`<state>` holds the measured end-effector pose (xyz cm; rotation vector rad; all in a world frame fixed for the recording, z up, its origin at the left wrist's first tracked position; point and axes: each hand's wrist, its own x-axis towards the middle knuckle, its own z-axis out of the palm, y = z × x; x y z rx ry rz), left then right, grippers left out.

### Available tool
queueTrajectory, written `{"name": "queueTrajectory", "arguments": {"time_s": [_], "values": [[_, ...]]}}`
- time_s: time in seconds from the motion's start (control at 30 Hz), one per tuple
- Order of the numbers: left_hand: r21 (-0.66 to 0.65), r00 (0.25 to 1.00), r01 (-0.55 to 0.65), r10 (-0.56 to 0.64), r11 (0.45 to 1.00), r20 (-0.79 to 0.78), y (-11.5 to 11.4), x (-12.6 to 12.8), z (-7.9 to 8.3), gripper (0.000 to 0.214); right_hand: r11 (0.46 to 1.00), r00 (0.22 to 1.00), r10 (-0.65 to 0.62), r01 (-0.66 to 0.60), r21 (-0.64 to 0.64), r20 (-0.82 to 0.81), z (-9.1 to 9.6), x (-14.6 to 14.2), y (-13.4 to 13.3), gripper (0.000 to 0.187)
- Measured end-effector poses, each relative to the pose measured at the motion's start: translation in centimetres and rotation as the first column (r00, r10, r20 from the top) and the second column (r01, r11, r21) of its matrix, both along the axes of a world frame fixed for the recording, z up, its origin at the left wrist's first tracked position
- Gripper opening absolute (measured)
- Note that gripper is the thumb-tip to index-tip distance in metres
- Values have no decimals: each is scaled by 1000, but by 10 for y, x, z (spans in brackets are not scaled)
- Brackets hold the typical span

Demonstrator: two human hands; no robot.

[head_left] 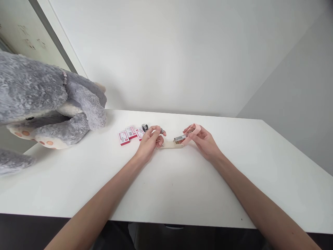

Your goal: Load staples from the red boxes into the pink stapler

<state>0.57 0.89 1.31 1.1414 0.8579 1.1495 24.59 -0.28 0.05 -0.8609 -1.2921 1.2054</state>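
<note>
A stapler with a cream base (170,144) and a pink top (195,130) lies folded open on the white table. Between its two halves, the metal staple channel (179,138) shows. My right hand (205,139) grips the raised pink top, thumb on the near side. At the base's left end is my left hand (149,140), its fingers bent and pinched together around a small grey piece (162,131). That piece is too small to name for sure. Part of the base's left end is hidden by the left fingers.
Several small red-and-white boxes (127,135) lie left of my left hand. Just behind it sits a small black object (145,127). A large grey plush toy (75,107) takes up the table's left end. Behind the table (166,194) rises a white wall (177,62).
</note>
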Motion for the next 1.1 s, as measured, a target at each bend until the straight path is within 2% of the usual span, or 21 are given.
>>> {"name": "queueTrajectory", "arguments": {"time_s": [0.17,0.33,0.43,0.6,0.83,0.93,1.0,1.1], "values": [[-10,1000,-7,7,1000,-21,1,0,-2,43,996,986,-93,94,-1,139,-1,17,5,32],[-28,999,5,-6,1000,-32,0,1,0,44,990,974,-111,125,-63,198,-6,31,11,47],[-32,998,17,-19,999,-59,-2,1,0,42,986,955,-126,149,-69,270,-9,37,12,50],[-3,985,91,-91,996,-148,-3,2,-2,40,974,868,-176,221,-43,464,-14,39,14,50],[45,933,218,-194,975,-303,-8,5,-5,42,978,821,-176,209,2,543,-20,40,16,47],[42,913,246,-217,968,-344,-10,7,-4,41,973,743,-218,217,80,633,-22,39,15,44],[44,906,258,-226,965,-357,-10,9,-4,40,955,688,-298,216,206,661,-20,35,13,42],[53,900,262,-224,964,-375,-12,10,-4,41,881,685,-435,189,434,584,-14,21,4,34]]}}
